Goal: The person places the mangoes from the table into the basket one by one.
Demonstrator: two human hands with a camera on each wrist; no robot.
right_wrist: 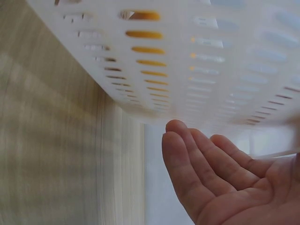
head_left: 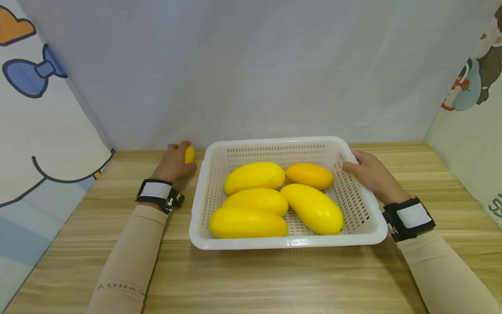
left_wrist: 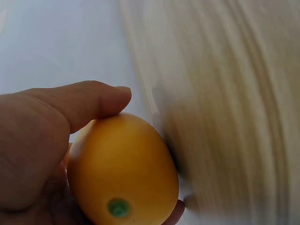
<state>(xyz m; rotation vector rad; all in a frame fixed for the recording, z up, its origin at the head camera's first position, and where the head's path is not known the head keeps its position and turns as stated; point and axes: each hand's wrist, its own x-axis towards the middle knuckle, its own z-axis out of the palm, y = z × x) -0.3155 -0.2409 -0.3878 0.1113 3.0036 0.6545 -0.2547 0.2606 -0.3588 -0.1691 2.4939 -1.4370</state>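
At the back left of the table, my left hand (head_left: 174, 162) grips a yellow-orange mango (head_left: 190, 155). In the left wrist view the thumb lies over this mango (left_wrist: 124, 164), whose green stem end faces the camera; fingertips show on its far side. A white perforated plastic basket (head_left: 290, 241) stands in the middle, with several yellow mangoes (head_left: 255, 176) lying in it. My right hand (head_left: 372, 174) holds the basket's right rim, thumb over the edge. The right wrist view shows the fingers of that hand (right_wrist: 220, 183) outside the slotted wall.
A wood-grain table (head_left: 274, 283) lies under everything. Behind it hangs a pale grey cloth backdrop (head_left: 266, 74). Printed panels with cartoon figures stand at the left (head_left: 47, 131) and right (head_left: 466, 144). Both wrists wear black straps.
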